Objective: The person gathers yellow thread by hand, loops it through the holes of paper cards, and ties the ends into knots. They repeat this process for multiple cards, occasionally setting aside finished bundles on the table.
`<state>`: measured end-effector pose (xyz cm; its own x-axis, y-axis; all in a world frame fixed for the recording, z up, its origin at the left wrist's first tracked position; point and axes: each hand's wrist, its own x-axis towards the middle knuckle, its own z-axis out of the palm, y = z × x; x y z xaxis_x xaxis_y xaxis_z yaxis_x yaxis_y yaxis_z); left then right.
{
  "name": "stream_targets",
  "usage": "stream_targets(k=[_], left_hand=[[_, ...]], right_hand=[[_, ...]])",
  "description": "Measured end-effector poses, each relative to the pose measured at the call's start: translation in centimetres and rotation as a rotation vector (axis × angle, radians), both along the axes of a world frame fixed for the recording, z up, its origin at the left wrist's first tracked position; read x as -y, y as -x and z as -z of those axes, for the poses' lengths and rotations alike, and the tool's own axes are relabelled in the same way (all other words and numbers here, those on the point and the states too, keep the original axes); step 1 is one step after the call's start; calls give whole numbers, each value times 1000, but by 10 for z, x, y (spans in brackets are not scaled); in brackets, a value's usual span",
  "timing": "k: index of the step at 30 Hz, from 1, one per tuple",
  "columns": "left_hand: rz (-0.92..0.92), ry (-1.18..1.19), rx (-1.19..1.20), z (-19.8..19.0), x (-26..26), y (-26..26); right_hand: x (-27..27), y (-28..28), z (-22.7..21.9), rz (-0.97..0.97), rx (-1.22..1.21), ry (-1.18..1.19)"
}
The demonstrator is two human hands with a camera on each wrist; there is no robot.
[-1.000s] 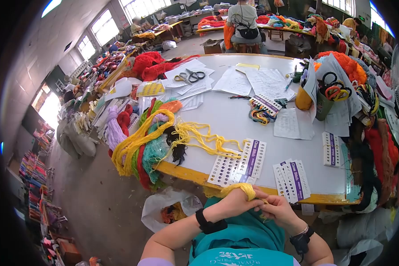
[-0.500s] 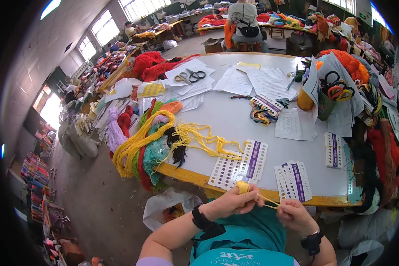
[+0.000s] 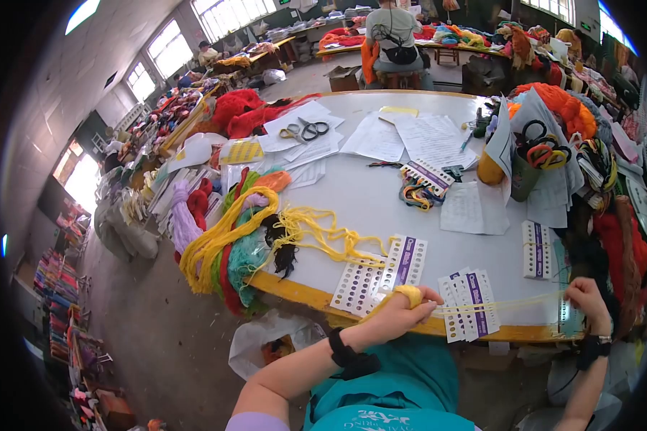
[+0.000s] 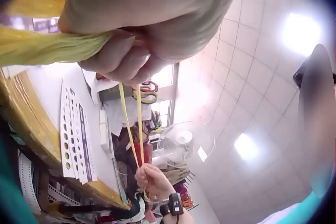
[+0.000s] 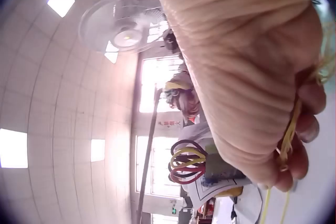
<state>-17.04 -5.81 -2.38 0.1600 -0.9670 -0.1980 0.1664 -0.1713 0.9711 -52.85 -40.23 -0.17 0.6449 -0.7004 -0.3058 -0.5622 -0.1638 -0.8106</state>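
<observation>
My left hand (image 3: 401, 314) grips a bundle of yellow thread (image 3: 408, 293) near the table's front edge. In the left wrist view its fingers curl tightly round the bundle (image 4: 47, 48). Two thin yellow strands (image 3: 510, 306) stretch from it to my right hand (image 3: 588, 298), which is out at the right over the table corner. The right wrist view has the right fingers curled round the yellow strand ends (image 5: 293, 129). Below the strands lie punched thread cards (image 3: 474, 305) with purple bands; more punched cards (image 3: 405, 262) lie beside the left hand.
Thick yellow skeins (image 3: 226, 233) drape over the table's left edge among other colours. Scissors (image 3: 305, 131) lie on papers at the back. A cup of scissors (image 3: 528, 172) stands at the right, near piled yarn. A plastic bag (image 3: 244, 345) sits below the front edge.
My right hand has moved from beside the left hand far out to the right, drawing the yellow strands long. The left hand still grips the bundle and has shifted slightly.
</observation>
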Motion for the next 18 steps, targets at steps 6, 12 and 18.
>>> stream_targets(k=[6, 12, 18], left_hand=[[-67, -62, 13, 30, 27, 18], [-113, -3, -117, 20, 29, 30], [-183, 73, -230, 7, 24, 27]], right_hand=[[-64, -98, -21, -116, 161, 1038], [-178, -189, 0, -482, 480, 94], [-189, -211, 27, -497, 522, -300]])
